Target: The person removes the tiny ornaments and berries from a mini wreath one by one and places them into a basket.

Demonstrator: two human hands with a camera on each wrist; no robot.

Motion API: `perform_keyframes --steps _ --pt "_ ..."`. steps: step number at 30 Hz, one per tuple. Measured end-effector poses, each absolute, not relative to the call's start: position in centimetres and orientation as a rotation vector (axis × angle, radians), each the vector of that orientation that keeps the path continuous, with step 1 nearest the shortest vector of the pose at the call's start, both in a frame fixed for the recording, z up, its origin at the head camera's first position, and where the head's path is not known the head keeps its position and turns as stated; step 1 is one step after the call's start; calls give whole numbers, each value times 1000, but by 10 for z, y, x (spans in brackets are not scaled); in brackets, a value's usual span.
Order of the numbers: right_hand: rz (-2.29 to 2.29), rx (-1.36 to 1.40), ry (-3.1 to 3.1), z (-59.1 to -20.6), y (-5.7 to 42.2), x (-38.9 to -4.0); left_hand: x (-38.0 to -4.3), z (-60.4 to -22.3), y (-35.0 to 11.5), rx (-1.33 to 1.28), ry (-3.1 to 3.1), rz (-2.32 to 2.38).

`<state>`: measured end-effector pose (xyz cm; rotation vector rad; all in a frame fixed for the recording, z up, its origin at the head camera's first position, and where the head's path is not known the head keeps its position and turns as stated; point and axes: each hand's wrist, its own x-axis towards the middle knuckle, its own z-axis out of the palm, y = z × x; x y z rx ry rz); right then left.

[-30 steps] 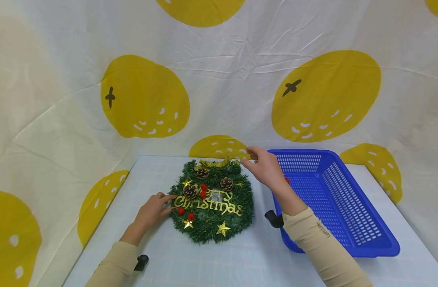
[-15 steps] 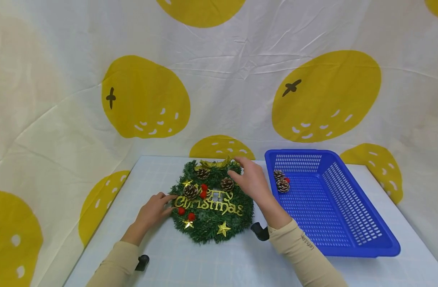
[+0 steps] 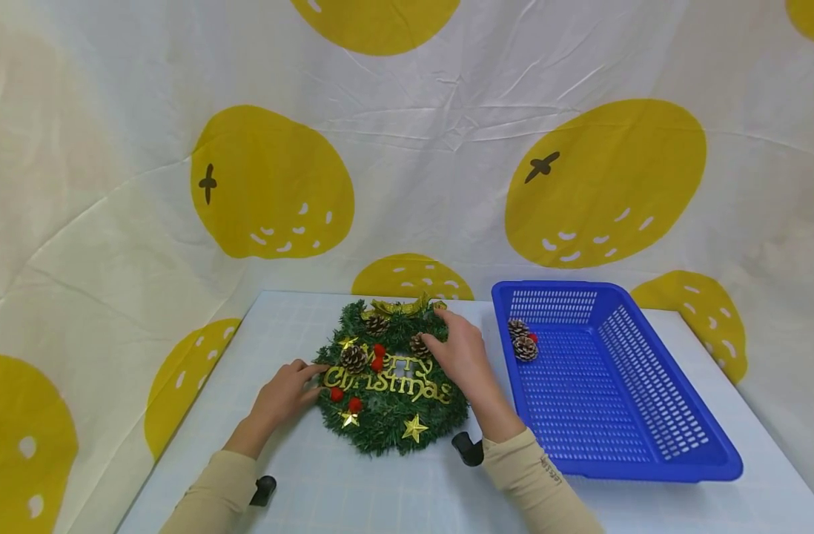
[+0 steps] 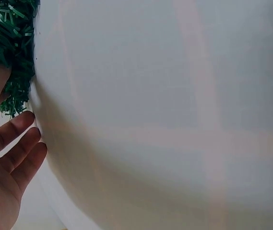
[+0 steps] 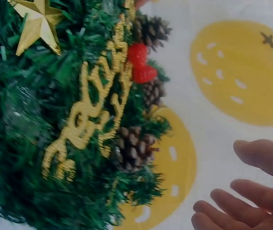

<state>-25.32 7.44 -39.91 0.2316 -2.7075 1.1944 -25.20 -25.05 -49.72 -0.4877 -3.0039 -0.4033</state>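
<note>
wreath (image 3: 383,421): flat on the table (image 3: 313,482), bow (image 3: 402,307) at twelve, so the gold lettering (image 3: 388,382) reads right way up.
left hand (image 3: 280,397): thumb and forefinger touch the wreath's edge at nine; the fingers lie loose, not clenched, probably to steady it.
right hand (image 3: 460,348): by the two o'clock side, thumb and fingers spread, nothing between them; thumb near a pine cone (image 3: 417,345), contact unclear from the head view.
basket (image 3: 580,400): at three, near the wreath, likely for a short reach.
other cones (image 3: 525,348): inside the basket toward ten, beside a small red piece (image 3: 533,338).
</note>
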Motion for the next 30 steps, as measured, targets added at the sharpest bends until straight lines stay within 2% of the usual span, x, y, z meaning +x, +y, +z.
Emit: perform_keyframes --steps 14,30 --pt "1027 264 -2729 -438 61 -256 -252 -497 -251 -496 -3005 -414" --pt "857 440 -2810 -469 61 -272 -251 -497 -250 -517 -2991 -424"
